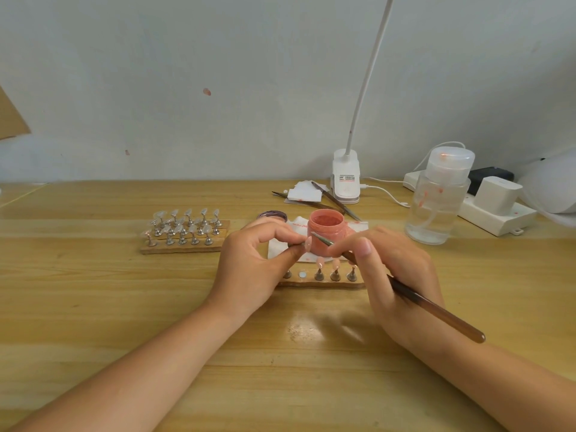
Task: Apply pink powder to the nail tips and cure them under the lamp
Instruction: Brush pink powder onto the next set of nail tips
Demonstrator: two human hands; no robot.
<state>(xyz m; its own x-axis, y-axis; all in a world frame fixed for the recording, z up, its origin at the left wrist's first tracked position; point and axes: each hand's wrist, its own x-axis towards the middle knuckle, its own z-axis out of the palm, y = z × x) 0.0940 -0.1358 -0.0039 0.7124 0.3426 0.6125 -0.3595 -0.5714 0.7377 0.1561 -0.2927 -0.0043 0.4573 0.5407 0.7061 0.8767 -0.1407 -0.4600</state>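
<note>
My left hand (254, 263) pinches a small metal stand with a pink nail tip (308, 243) on its end, held just in front of the open jar of pink powder (327, 232). My right hand (389, 275) grips a long brown brush (436, 310); its tip points at the held nail tip, almost touching it. Below the hands lies a wooden holder (324, 282) with several pink nail tips standing on metal stands and one bare magnet spot. The jar sits on a white tissue (280, 247).
A second wooden board (184, 232) with several clear nail tips stands at the left. Behind are a white clip lamp (345, 179), spare brushes (336, 201) on paper, a clear pump bottle (436, 201), a power strip (495, 207) and a round lid (272, 216).
</note>
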